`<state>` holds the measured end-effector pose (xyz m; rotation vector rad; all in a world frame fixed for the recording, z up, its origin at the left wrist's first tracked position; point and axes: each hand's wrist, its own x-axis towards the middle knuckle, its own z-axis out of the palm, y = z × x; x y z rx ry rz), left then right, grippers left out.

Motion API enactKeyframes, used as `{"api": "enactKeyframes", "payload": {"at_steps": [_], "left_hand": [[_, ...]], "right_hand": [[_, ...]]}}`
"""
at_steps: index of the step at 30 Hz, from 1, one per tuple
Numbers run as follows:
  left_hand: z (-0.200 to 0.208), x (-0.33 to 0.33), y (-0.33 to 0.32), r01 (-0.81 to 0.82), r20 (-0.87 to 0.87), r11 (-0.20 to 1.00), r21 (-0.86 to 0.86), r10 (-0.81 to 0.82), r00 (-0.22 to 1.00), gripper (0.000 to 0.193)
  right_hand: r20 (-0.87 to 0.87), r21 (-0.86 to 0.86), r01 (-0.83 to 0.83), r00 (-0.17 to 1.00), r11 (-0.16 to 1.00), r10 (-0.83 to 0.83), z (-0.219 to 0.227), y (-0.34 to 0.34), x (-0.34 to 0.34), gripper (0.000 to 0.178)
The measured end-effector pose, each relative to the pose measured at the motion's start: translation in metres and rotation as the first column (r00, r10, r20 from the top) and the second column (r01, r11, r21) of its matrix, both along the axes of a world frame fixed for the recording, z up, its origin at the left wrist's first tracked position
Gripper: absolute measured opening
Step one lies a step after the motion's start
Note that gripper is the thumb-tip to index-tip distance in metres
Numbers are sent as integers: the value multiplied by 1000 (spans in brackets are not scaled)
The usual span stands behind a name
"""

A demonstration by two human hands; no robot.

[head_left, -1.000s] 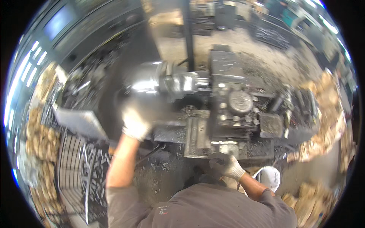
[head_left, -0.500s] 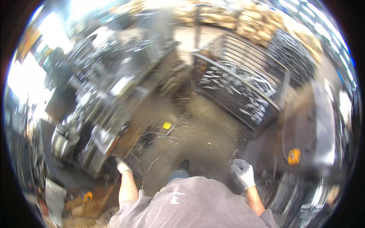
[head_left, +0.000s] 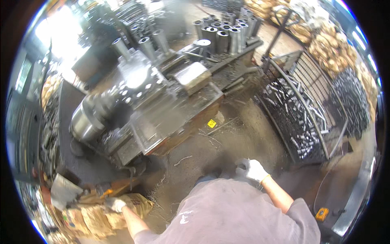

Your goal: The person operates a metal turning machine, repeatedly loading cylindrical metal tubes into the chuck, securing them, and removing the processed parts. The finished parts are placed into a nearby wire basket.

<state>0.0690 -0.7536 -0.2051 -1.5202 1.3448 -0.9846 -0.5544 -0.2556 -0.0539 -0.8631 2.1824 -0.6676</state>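
My left hand, in a white glove with darker fingers, is low on the left, over or beside brown sacks. Its fingers are too small and blurred to read. In front of my body, right of the middle, my right hand wears the same kind of glove. Its fingers are loosely bent and apart, with nothing seen in them. Ahead on the left stands a lathe-like machine with a round metal chuck and a flat metal bed. Upright metal tubes stand on its far end.
At the right is a metal mesh bin of short metal pieces. Dark rods are piled beyond it. A yellow square and curly metal shavings lie on the floor. A yellow-orange box is at lower right.
My view has swung to the right-hand end less and to the machine more, so machine and bin sit further right. My right hand has come in nearer my body; the left is now by the sacks.
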Motion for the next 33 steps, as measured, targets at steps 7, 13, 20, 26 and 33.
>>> {"api": "enactKeyframes", "payload": {"at_steps": [7, 13, 20, 26, 33], "left_hand": [[-37, -200, 5, 286, -601, 932, -222, -362, 713, 35], [-115, -457, 113, 139, -555, 766, 628, 566, -609, 26], [-32, -824, 298, 598, -375, 544, 589, 839, -394, 22], [5, -1168, 374, 956, -952, 195, -220, 171, -254, 38], [-56, -1538, 406, 968, -917, 111, -224, -360, -171, 75]], "right_hand": [[-61, 8, -54, 997, 998, 55, -42, 9, -70, 48], [-39, 48, 166, 986, 985, -165, -41, 73, -173, 51], [9, -98, 431, 902, 897, -432, -73, 205, -340, 43], [235, -374, 657, 750, 654, -619, -117, 319, -575, 27], [971, -17, 1000, 18, 5, -239, -294, 395, -831, 91]]}}
